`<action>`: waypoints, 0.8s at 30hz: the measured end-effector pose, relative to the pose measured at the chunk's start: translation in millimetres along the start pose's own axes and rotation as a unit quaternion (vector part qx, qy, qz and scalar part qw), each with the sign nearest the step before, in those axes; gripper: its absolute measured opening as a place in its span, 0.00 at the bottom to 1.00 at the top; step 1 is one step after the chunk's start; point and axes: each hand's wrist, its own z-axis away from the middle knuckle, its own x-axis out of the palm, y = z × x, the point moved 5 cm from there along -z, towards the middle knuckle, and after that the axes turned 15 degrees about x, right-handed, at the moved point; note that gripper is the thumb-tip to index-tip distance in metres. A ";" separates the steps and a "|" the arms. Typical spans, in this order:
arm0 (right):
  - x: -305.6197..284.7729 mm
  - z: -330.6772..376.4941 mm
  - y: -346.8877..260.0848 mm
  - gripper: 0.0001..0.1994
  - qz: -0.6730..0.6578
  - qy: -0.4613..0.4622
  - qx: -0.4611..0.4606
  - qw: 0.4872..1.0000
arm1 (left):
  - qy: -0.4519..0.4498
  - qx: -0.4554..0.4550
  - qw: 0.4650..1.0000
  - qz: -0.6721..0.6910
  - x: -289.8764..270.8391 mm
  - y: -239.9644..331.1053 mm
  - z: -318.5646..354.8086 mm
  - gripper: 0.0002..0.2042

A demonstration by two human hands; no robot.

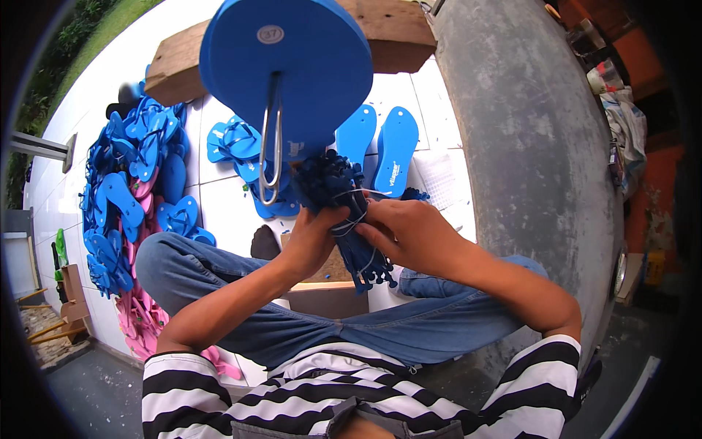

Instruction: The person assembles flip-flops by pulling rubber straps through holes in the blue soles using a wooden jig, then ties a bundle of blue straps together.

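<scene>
A thick bundle of dark blue flip-flop straps (319, 181), bound with thin white ties (350, 225), is held up over my lap. My left hand (313, 240) closes around the bundle's left side, thumb across it. On the other side, my right hand (411, 228) has its fingers pinched at a white tie, whose loose end sticks out above the fingertips. Just beyond the bundle stands a large blue sole (289, 66), close to the camera. A bent metal wire loop (272, 143) hangs from the hole in that sole.
A wooden beam (175, 67) lies behind the raised sole. Blue flip-flops (121, 197) and pink ones (137, 322) are heaped at left. A loose blue sole (395, 155) rests on white tiles beside a paper sheet (439, 179). A grey concrete ledge (526, 146) runs along the right.
</scene>
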 end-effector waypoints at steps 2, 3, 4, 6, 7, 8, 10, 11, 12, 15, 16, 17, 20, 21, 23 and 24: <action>1.6 -1.9 4.0 0.17 -0.040 -0.061 -0.010 0.997 | -0.023 0.010 1.000 -0.012 2.8 3.3 -1.9 0.21; -1.7 -2.5 0.7 0.16 -0.064 -0.124 0.001 0.990 | -0.027 0.012 0.999 -0.018 2.0 4.8 -3.3 0.20; -3.4 -1.2 -2.3 0.16 -0.087 -0.186 0.011 0.979 | -0.032 0.014 0.999 -0.024 0.1 6.9 -4.7 0.18; -4.8 1.6 -2.2 0.15 -0.256 -0.291 0.103 0.916 | -0.036 0.036 0.997 -0.056 -2.3 8.5 -6.2 0.15; -3.6 2.9 -1.8 0.14 -0.336 -0.338 0.146 0.867 | -0.035 0.056 0.995 -0.081 -3.3 6.8 -6.7 0.14; -4.7 0.8 1.5 0.14 -0.441 -0.324 0.174 0.819 | -0.034 0.075 0.991 -0.106 -4.4 7.5 -7.3 0.13; -0.8 -0.1 11.2 0.16 -0.634 -0.281 0.223 0.685 | -0.044 0.064 0.989 -0.126 -5.0 7.9 -9.4 0.13; 1.2 -0.6 9.7 0.16 -0.684 -0.255 0.211 0.650 | -0.035 0.067 0.990 -0.120 -5.9 4.8 -8.4 0.13; 3.9 -0.1 10.9 0.17 -0.691 -0.235 0.220 0.647 | -0.024 0.072 0.991 -0.113 -3.9 5.0 -8.3 0.12; 10.3 5.6 9.3 0.18 -0.713 -0.185 0.235 0.634 | -0.006 0.091 0.976 -0.200 2.3 14.0 -5.2 0.13; 7.4 6.9 6.7 0.17 -0.676 -0.169 0.243 0.674 | -0.004 0.091 0.972 -0.218 2.0 14.9 -4.4 0.13; 0.8 9.2 1.7 0.16 -0.638 -0.151 0.250 0.712 | -0.002 0.092 0.967 -0.237 1.7 15.3 -4.1 0.14; -18.9 11.2 -5.3 0.14 -0.220 0.098 0.051 0.969 | -0.006 0.098 0.955 -0.282 4.2 18.9 1.0 0.14; -21.3 17.0 -17.2 0.14 0.001 0.208 -0.059 0.976 | -0.010 0.101 0.951 -0.293 5.4 19.4 2.4 0.15; -22.9 24.5 -24.5 0.15 0.183 0.228 -0.081 0.953 | 0.006 0.105 0.957 -0.271 6.2 21.8 5.4 0.14; -22.7 26.6 -28.5 0.16 0.270 0.235 -0.091 0.929 | 0.016 0.107 0.959 -0.261 6.9 24.3 7.5 0.13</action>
